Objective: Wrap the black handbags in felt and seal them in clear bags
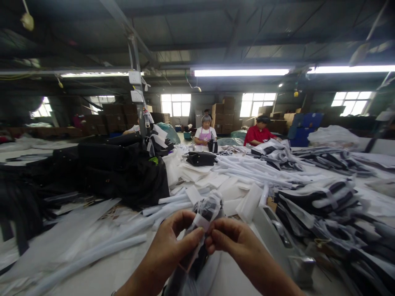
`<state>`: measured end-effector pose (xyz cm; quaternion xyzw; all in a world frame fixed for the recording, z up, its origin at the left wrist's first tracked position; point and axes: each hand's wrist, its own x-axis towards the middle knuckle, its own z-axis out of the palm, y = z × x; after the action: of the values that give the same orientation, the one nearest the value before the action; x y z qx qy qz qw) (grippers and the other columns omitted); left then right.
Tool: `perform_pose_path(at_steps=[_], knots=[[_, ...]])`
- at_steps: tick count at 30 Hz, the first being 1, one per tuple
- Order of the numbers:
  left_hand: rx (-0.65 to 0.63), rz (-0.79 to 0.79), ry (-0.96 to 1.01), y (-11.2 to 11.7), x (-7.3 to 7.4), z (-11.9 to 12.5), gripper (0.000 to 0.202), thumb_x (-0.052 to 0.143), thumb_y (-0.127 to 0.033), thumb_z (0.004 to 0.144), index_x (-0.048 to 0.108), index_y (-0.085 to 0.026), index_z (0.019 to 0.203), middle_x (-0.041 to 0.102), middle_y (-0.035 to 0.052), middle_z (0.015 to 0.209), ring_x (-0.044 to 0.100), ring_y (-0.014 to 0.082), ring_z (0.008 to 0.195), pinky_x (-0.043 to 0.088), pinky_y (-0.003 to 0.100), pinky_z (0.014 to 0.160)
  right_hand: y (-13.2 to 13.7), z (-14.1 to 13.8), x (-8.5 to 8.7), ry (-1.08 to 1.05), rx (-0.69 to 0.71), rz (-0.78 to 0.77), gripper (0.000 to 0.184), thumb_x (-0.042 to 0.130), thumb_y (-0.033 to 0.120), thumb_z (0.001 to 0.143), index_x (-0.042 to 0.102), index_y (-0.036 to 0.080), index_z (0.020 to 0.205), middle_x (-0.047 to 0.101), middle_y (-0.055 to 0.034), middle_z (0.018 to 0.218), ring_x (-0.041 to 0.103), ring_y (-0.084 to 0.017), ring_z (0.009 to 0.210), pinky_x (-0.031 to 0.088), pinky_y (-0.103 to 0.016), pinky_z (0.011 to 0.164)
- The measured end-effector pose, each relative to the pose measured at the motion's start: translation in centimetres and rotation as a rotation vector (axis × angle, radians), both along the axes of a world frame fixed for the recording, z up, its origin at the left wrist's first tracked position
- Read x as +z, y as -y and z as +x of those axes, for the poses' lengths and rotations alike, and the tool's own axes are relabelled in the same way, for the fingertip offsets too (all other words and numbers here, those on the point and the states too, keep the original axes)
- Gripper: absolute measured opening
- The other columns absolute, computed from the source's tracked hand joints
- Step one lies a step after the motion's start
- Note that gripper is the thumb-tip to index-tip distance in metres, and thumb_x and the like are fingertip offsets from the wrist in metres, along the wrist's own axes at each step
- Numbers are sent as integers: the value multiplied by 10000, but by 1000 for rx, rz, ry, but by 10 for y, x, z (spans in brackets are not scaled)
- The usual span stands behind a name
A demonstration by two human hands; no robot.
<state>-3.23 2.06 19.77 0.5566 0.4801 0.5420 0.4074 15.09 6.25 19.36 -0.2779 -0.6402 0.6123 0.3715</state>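
Close in front of me, a dark bag handle stands up, wrapped in translucent white film with a pale band round it. My left hand is closed about the wrapped handle from the left, its thumb lying near the band. From the right, my right hand pinches at the edge of the white band, fingertips pressed together. The lower part of the dark wrapped piece runs down between my wrists, partly hidden by my hands.
A grey metal device stands right of my hands. Film-wrapped dark pieces pile up beyond it. Black bags heap at left. White rolled tubes and a black bag lie ahead. Two people work across the table.
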Motion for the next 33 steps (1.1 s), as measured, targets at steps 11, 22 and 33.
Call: perform_pose_path(at_steps=[11, 22, 33], knots=[[-49, -14, 0, 3, 0, 3, 344, 742, -497, 794, 694, -174, 904, 744, 70, 912, 689, 266, 920, 507, 327, 834, -3, -7, -10, -53, -74, 15, 316, 710, 405, 869, 659, 188, 1094, 717, -26, 792, 671, -201, 694, 531, -307, 632], [-69, -2, 29, 2, -3, -1, 330, 748, -485, 813, 680, -179, 914, 723, 46, 905, 663, 231, 915, 477, 288, 822, -3, -20, -18, -169, -120, 42, 295, 744, 453, 853, 741, 214, 1025, 688, -3, 837, 566, -142, 743, 453, -244, 670], [-65, -24, 18, 1, -5, -4, 365, 762, -529, 782, 698, -194, 910, 745, 44, 921, 688, 238, 902, 497, 282, 815, -4, -15, -13, -186, -137, -51, 301, 846, 449, 723, 797, 175, 839, 677, -17, 826, 563, -134, 713, 450, -224, 626]])
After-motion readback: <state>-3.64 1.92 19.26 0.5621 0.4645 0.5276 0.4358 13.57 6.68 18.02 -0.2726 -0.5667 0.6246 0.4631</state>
